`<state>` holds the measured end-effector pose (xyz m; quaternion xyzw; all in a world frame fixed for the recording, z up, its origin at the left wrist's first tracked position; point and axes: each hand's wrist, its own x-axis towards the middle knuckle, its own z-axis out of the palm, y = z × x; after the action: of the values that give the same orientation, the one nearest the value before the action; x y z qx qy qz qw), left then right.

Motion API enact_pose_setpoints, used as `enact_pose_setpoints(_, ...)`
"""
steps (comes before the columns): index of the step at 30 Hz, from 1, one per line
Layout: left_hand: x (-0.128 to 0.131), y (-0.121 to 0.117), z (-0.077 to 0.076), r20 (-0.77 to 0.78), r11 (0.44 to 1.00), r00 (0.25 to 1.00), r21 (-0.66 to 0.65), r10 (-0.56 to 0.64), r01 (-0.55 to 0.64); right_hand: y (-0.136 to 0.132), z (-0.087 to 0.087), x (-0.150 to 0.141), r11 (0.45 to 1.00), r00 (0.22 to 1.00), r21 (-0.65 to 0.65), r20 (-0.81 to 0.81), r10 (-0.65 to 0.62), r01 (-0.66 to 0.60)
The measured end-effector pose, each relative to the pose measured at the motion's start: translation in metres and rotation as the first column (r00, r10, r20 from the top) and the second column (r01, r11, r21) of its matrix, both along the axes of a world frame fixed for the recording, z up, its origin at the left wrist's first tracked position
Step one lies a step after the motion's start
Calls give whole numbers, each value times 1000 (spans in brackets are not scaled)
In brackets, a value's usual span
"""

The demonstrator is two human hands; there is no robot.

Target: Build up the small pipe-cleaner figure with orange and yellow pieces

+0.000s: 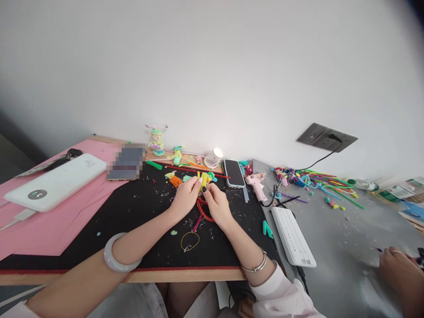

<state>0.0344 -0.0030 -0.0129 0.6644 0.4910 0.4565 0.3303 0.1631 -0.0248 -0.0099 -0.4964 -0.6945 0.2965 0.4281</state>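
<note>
Over the black mat (132, 234), my left hand (186, 196) and my right hand (217, 204) meet, fingertips pinched on a small bundle of yellow pipe cleaner (203, 180). Both hands are closed on it, and the fingers partly cover it. Just below them lies a bent red pipe cleaner (206, 214), with a magenta piece (198, 223) trailing toward a thin yellow loop (190, 241). Left of my hands sits an orange clip-like piece (176, 181). A green pipe cleaner bundle (154, 165) lies farther left.
A phone (234, 173), paper cup (213, 158) and pink glue gun (257, 187) stand behind. Small figures (157, 141) line the wall. A white power bank (56, 181) lies left, a power strip (293, 236) right. Another person's hand (399, 269) is at far right, near loose pipe cleaners (326, 182).
</note>
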Motion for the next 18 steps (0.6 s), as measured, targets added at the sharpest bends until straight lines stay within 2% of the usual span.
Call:
enact_pose_setpoints(6, -1, -1, 0, 56, 999, 998, -26, -21, 22, 1, -4, 1, 999, 996, -28, -78, -31, 29)
enact_pose_setpoints(10, -1, -1, 2, 201, 990, 978, -113, -62, 86, 3, -5, 3, 996, 977, -82, -211, -39, 22)
enact_pose_setpoints(12, -2, 0, 3, 333, 972, 940, -186, -77, 146, 3, -3, 4, 985, 942, -167, -336, -19, -39)
enact_pose_setpoints(15, -5, 3, 4, 522, 931, 850, -276, -66, 241, 4, 3, 7, 937, 850, -312, -525, -31, -159)
enact_pose_setpoints(18, -8, 6, 4, 639, 896, 768, -319, -37, 308, 5, 9, 13, 886, 763, -382, -644, -50, -264)
